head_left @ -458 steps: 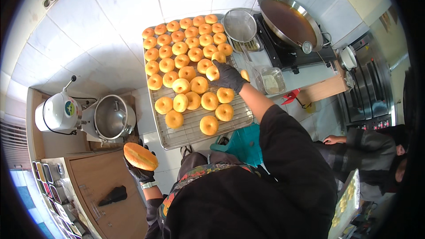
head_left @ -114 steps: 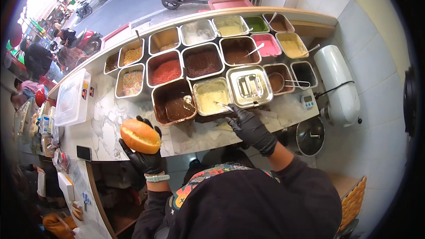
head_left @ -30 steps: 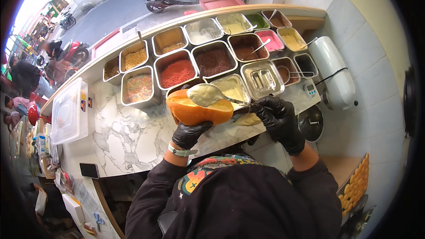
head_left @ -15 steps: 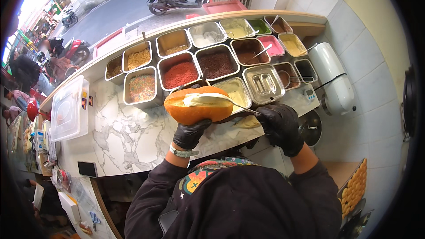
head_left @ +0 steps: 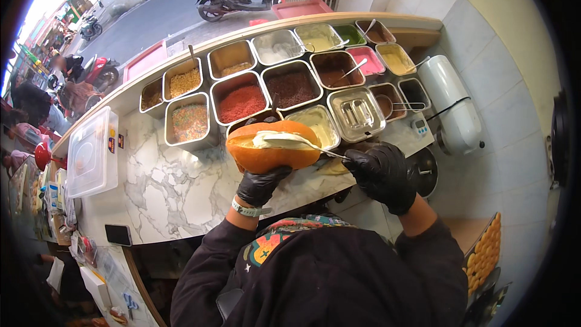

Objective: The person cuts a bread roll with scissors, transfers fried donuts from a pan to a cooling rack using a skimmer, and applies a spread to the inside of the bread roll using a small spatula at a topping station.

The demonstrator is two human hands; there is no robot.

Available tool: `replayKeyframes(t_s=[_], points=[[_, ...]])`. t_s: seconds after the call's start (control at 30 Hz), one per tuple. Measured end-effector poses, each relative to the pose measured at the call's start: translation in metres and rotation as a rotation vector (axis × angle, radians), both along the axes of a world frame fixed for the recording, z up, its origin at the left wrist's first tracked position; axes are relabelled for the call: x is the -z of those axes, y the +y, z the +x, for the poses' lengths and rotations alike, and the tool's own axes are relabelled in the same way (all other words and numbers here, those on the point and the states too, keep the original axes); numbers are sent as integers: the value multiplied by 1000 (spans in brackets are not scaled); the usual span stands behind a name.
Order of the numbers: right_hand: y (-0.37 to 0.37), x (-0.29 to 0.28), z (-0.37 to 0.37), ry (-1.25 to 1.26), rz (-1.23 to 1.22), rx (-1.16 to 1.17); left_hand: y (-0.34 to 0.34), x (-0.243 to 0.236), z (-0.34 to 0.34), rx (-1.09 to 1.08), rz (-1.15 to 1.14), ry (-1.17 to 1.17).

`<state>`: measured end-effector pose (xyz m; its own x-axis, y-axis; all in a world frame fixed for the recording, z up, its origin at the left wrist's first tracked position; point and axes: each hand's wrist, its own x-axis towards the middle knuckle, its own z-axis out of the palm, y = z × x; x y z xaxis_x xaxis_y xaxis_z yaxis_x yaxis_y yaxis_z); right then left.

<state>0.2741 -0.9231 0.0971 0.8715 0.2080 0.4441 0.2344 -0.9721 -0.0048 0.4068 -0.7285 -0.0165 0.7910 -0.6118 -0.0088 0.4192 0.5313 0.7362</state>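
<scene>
My left hand [head_left: 263, 186], in a black glove, is closed around a large golden bun [head_left: 272, 156], with fingertips showing at its far side. The bun is split along its top, and pale cream [head_left: 279, 139] lies in the opening. In my gloved right hand [head_left: 384, 172] I grip the thin handle of a long-handled metal utensil [head_left: 331, 154]. Its cream-coated head rests along the split, so its exact shape is hidden. Just beyond the bun stands a steel tray of pale yellow cream [head_left: 319, 124], partly covered by it.
Steel trays of red crumbs [head_left: 243, 102], dark sprinkles [head_left: 292, 88] and coloured sprinkles [head_left: 189, 121] line the marble counter [head_left: 163, 191]. One tray has a steel lid [head_left: 357, 114]. A clear plastic box [head_left: 94, 154] and a phone [head_left: 118, 235] lie left; a white mixer [head_left: 451, 106] stands right.
The utensil's handle and my right hand have shifted slightly left toward the bun. My left hand still holds the bun, nearly in place. The whole view has shifted a little.
</scene>
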Motion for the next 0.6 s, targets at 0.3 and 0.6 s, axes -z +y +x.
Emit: replayKeyframes(t_s=[0.3,0.6], points=[[13,2,22,-306,-41,-138,-6,-4,1,130,153,-127],[12,-9,26,-281,90,-176,-7,5,3,93,39,-210]])
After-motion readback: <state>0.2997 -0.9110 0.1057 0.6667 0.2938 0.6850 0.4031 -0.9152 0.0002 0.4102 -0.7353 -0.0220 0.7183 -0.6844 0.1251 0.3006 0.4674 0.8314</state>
